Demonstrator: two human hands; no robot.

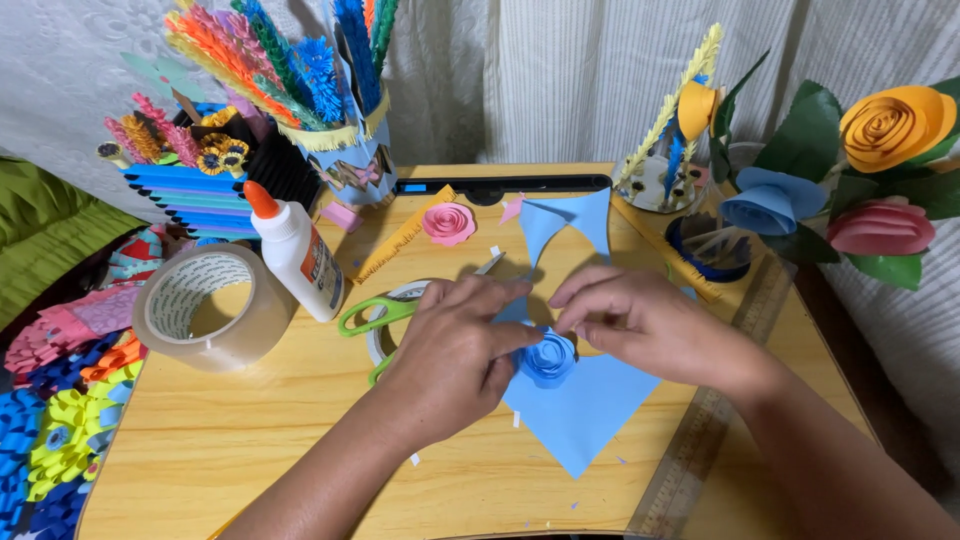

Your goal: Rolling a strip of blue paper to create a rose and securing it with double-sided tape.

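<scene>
Head view
Left hand: the left hand (455, 345) sits mid-table, fingers pinched on the blue paper rose (547, 358).
Right hand: the right hand (640, 322) meets it from the right, fingertips closed on the rose's top edge.
Rose: rolled spiral, resting on the blue paper sheet (580, 410) near the wooden table's (250, 450) front edge.
Left side: glue bottle (295, 250) upright, clear tape roll (215, 305) beside it, green-handled scissors (375, 315) just left of the hands.
Back edge: pink paper rose (449, 223) lying flat.
</scene>
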